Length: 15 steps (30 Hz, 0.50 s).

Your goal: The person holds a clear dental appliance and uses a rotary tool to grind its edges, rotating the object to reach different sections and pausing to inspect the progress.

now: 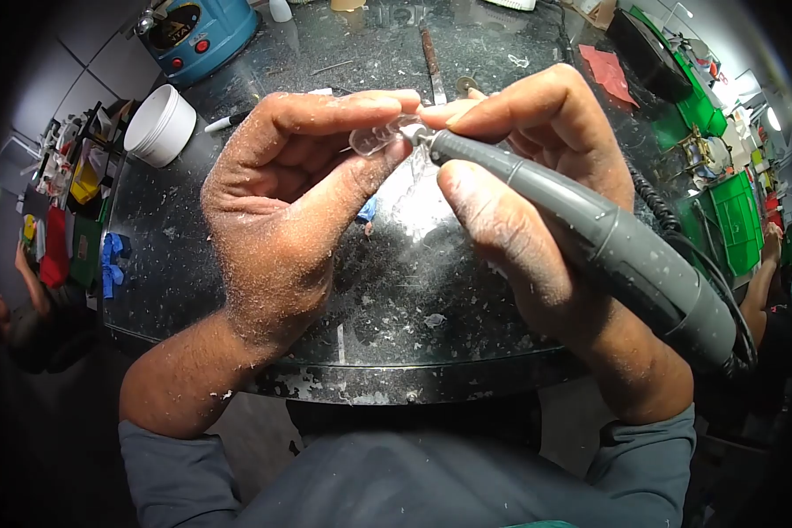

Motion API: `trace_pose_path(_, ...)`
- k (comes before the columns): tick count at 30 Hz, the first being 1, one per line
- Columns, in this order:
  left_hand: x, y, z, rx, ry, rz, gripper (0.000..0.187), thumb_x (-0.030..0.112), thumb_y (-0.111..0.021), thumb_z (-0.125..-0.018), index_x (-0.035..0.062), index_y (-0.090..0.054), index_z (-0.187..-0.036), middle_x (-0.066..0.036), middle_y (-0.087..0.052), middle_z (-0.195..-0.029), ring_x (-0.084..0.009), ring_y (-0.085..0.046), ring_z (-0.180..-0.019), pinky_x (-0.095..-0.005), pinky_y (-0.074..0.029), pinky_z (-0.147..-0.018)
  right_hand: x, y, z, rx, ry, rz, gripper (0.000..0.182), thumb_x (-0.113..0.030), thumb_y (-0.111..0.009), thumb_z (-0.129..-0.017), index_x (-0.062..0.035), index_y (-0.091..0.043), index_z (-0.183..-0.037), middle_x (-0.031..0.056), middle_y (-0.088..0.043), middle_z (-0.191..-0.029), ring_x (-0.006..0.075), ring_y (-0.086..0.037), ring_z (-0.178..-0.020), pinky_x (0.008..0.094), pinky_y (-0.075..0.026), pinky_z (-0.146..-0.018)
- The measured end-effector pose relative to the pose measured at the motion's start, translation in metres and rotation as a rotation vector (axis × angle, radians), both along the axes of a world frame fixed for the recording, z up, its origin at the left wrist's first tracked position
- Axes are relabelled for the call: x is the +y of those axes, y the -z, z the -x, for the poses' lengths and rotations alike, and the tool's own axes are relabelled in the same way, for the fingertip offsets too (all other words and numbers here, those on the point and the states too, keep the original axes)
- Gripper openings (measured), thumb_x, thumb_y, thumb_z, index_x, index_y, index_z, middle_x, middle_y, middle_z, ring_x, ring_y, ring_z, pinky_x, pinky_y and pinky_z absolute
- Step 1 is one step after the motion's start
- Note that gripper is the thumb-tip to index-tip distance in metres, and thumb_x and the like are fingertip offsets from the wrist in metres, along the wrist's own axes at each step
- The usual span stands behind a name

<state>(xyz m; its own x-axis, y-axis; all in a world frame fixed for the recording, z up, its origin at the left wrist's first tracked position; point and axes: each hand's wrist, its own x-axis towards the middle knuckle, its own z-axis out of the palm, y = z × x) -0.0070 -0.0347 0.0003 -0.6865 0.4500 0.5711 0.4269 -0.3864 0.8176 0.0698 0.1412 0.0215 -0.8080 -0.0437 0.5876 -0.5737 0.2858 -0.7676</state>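
left hand (282,202) up front, pinching a small clear plastic piece (380,138) between thumb and forefinger, fingers closed narrow around it so only its edge sticks out toward the tool, which looks like a way to keep it rigid while leaving the working edge bare. right hand (519,176) wraps the grey rotary handpiece (590,229) like a pen, thumb laid along the barrel and forefinger arched over the top, a grip that reads as built for fine control. the tool's metal tip (422,138) sits right against the clear piece, touching it where the 2 forefingers nearly meet, so each hand seems to brace the other. the piece is held in the air above the dark round worktable (238,264), not resting on it, close under the camera, probably for a good look at the contact point. both hands and the table are dusted with pale flecks and shavings. the handpiece's coiled cord (651,198) trails off to the right, clear of the fingers. on the table beyond the hands: a white tub (160,125) at the left, a blue machine (189,31) at the far left edge, a marker pen (229,121) just beside the tub, and a long flat file (432,62) lying straight away from the hands. green bins (735,216) stand off to the right, well apart from the work.
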Motion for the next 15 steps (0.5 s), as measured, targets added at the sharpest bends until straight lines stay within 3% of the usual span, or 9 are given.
trace_pose_path(15, 0.0003, 0.0019, -0.0008, -0.022, 0.054, -0.063, 0.024, -0.011, -0.055, -0.083, -0.0046, -0.058, -0.106, -0.025, -0.061, -0.116, -0.0282, -0.059, -0.112, -0.0377, -0.043, -0.101, -0.0006, 0.0003, 0.0023, 0.002, -0.055, 0.025, 0.027, -0.006, -0.065, -0.078, -0.0012, -0.054, -0.102, 0.0100, -0.058, -0.101, 0.0142, -0.056, -0.097, 0.0302, -0.043, -0.091)
